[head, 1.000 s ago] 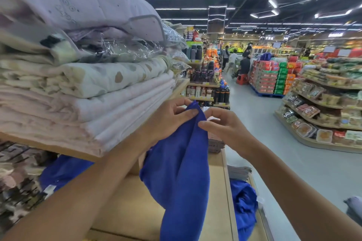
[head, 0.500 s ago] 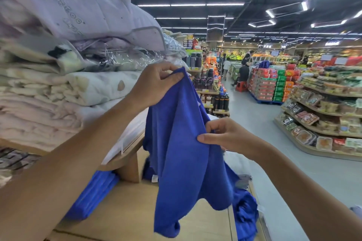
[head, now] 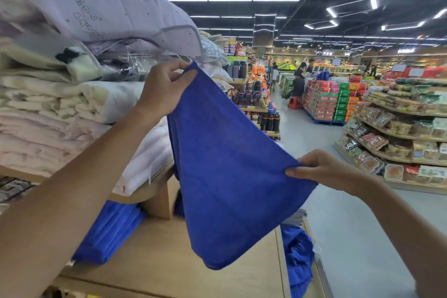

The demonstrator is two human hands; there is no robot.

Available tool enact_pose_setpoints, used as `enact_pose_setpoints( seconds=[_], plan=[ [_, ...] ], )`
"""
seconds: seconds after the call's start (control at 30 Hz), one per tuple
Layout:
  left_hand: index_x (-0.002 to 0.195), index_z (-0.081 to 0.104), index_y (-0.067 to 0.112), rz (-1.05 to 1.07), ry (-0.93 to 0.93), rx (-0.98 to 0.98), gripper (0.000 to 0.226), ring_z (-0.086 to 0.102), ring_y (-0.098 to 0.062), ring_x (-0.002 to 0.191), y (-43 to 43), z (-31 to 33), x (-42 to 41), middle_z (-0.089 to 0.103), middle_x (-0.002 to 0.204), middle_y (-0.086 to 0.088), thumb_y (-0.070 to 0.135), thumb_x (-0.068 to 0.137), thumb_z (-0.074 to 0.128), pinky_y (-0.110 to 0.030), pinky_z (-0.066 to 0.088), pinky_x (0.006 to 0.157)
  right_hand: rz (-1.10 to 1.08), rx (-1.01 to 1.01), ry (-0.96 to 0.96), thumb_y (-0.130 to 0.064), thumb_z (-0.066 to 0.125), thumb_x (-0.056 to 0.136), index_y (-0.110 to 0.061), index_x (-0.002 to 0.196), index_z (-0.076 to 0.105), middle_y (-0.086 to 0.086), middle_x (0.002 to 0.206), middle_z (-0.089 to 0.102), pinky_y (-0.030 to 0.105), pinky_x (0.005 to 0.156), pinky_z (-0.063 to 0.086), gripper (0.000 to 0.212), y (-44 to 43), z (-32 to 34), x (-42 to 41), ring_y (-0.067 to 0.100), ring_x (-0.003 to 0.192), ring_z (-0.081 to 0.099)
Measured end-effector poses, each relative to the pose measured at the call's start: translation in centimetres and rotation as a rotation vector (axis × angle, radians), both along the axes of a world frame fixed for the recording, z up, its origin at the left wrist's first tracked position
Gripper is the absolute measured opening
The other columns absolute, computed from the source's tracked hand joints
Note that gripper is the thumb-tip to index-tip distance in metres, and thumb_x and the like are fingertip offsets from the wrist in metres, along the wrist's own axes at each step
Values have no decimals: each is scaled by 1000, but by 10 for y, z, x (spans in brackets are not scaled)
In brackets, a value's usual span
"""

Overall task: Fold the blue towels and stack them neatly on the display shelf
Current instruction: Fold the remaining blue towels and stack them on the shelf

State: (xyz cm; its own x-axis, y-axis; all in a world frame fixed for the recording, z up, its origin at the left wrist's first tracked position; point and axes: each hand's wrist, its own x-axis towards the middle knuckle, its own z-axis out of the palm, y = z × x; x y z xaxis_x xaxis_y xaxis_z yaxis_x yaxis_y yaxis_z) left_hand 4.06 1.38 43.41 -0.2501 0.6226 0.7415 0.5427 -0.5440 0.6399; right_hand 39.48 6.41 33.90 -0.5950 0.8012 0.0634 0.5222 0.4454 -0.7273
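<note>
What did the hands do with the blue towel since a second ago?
The hands pulled apart. The left hand lifted its corner of the blue towel up and to the left; the right hand drew its corner out to the right, so the bunched towel spread open. Neither hand let go. The folded blue towels on the wooden shelf stayed put.

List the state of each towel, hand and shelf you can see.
Blue towel: unfolded, held up in the air.
Left hand: grip shut on top corner.
Right hand: grip shut on side corner.
Folded blue towels: stacked on wooden shelf.
Loose blue towels: crumpled, unfolded.
</note>
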Motion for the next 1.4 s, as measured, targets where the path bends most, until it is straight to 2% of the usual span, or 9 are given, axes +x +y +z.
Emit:
enact_pose_setpoints(
  seconds=[0.17, 0.43, 0.57, 0.8, 0.97, 1.07, 1.17, 1.27, 1.4],
  plan=[
    [89, 67, 36, 29, -15, 59, 9, 63, -6, 62, -20, -19, -4, 75, 76, 2, 33, 96, 62, -23, 48, 58, -54, -9, 397, -31, 66, 83, -2, 88, 74, 18, 88, 69, 32, 75, 59, 30, -1, 4, 27, 22, 81, 64],
    [91, 60, 40, 198, -22, 238, 13, 51, 1, 56, -85, -74, -8, 62, 63, 17, 32, 100, 57, -22, 36, 49, 17, -22, 723, -17, 71, 85, -26, 115, 76, 2, 95, 78, 24, 77, 60, 32, -12, -9, 59, 14, 89, 74],
    [90, 63, 43, 182, -47, 186, 15, 39, -26, 51, -111, -123, -18, 54, 61, -13, 35, 102, 58, -45, 30, 43, -26, -1, 662, -48, 95, 59, -22, 97, 79, 0, 88, 79, 23, 75, 60, 49, -24, -36, 57, 15, 82, 75],
    [97, 68, 43, 50, -100, -181, 12, 63, 6, 72, -132, -244, -39, 72, 82, 18, 37, 95, 58, -11, 46, 62, -159, -229, 384, -21, 79, 78, -18, 81, 77, -2, 70, 66, 12, 52, 43, 4, -23, -130, 25, 11, 64, 56],
    [95, 68, 38, 147, -5, -558, 19, 69, -1, 83, -111, -317, -63, 74, 87, 14, 54, 90, 58, -29, 53, 73, -303, -389, 164, -11, 72, 94, -13, 94, 78, 4, 61, 56, 20, 43, 39, 7, 4, -199, 5, 15, 47, 46],
    [86, 63, 28, 199, -61, -629, 16, 62, -1, 58, -78, -336, -72, 70, 73, 4, 42, 95, 63, -27, 46, 60, -362, -465, 175, -9, 68, 97, -3, 102, 73, 6, 59, 62, 20, 47, 51, 10, 23, -219, -14, 14, 44, 59],
    [81, 59, 32, 224, -178, -683, 18, 63, -13, 41, -34, -336, -75, 67, 67, 15, 33, 99, 62, -26, 45, 45, -433, -475, 261, -9, 67, 97, -2, 102, 70, 8, 71, 72, 18, 54, 57, 9, 47, -225, -35, 13, 58, 73],
    [89, 61, 25, 222, -328, -681, 13, 67, -12, 44, 13, -334, -80, 68, 87, -1, 25, 101, 59, -23, 45, 37, -494, -443, 333, -7, 62, 100, -3, 101, 68, 16, 90, 70, 19, 59, 60, 6, 77, -228, -57, 11, 60, 74],
    [130, 57, 7, 188, -340, -772, 29, 68, -22, 72, 45, -344, -75, 65, 116, -8, 16, 103, 52, -28, 53, 55, -559, -365, 247, -10, 62, 100, -2, 140, 53, 19, 129, 62, 36, 81, 62, 41, 99, -249, -77, 18, 83, 74]
  ],
)
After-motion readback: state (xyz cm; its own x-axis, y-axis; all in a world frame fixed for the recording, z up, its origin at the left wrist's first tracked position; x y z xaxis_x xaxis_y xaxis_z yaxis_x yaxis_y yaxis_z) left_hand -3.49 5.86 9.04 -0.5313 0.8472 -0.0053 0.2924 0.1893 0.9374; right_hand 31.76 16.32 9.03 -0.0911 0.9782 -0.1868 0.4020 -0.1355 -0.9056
